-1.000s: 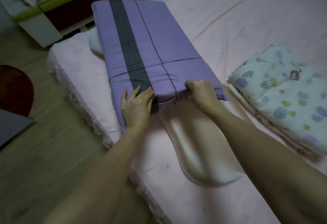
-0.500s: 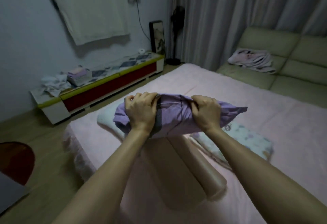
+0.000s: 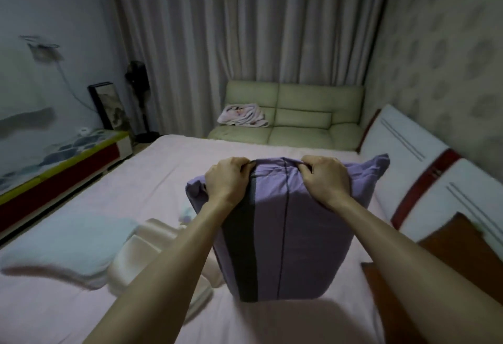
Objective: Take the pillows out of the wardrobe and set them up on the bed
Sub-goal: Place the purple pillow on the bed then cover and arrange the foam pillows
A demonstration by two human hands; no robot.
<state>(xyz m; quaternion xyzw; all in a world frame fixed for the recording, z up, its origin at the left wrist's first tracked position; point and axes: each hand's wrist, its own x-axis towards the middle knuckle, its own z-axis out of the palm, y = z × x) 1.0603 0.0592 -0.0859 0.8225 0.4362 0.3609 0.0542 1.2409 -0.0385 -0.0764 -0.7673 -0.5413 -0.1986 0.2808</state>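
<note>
A purple pillow (image 3: 296,235) with a dark grey stripe hangs lengthwise in front of me over the pink bed (image 3: 152,180). My left hand (image 3: 227,179) grips its top edge on the left, fingers curled into the fabric. My right hand (image 3: 325,177) grips the same edge on the right. A cream satin pillow (image 3: 141,251) lies on the bed below my left forearm. A pale blue pillow (image 3: 68,240) lies further left, blurred. The wardrobe is out of view.
The white and red headboard (image 3: 424,180) runs along the right. A brown cushion (image 3: 446,256) leans at its near end. A green sofa (image 3: 299,118) with a bundled cloth (image 3: 242,115) stands beyond the bed. A low cabinet (image 3: 54,169) lines the left wall.
Both hands have lifted the purple pillow off the bed and carried it to the right, toward the headboard. My view has turned up and right, from the cabinet side to the sofa and headboard.
</note>
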